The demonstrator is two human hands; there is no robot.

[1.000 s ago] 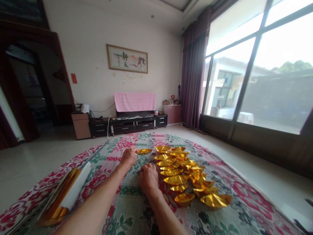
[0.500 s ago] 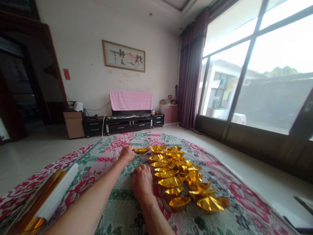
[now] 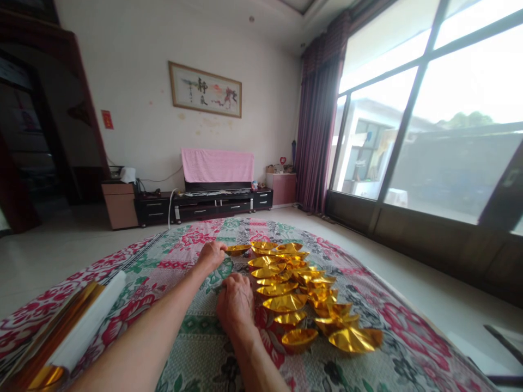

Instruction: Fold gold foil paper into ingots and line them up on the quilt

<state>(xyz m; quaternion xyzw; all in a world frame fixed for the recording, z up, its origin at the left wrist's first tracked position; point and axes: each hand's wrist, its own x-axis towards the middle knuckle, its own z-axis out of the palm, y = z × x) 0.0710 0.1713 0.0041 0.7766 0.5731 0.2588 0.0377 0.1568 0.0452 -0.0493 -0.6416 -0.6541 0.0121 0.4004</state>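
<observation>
My left hand (image 3: 212,255) reaches to the far part of the cloth, its fingers pinching the left tip of a gold paper ingot (image 3: 237,250). Nearer to me, my right hand (image 3: 236,302) is low over the cloth with its back up. Its fingers curl under, and anything inside them is hidden. Just right of that hand runs a column of boat-shaped gold paper ingots (image 3: 285,302). A second, more crowded column lies beyond it, with a large shiny ingot (image 3: 355,340) at the near end.
A patterned cloth (image 3: 192,326) covers the round table. On the left lies a stack of gold paper sheets (image 3: 61,332) beside a white roll (image 3: 92,318). A black cabinet (image 3: 200,211) with a pink cloth (image 3: 218,165) above it stands by the wall; windows line the right.
The view has shifted slightly. Both hands keep nearly the same places, and the left still holds the tip of the same ingot.
</observation>
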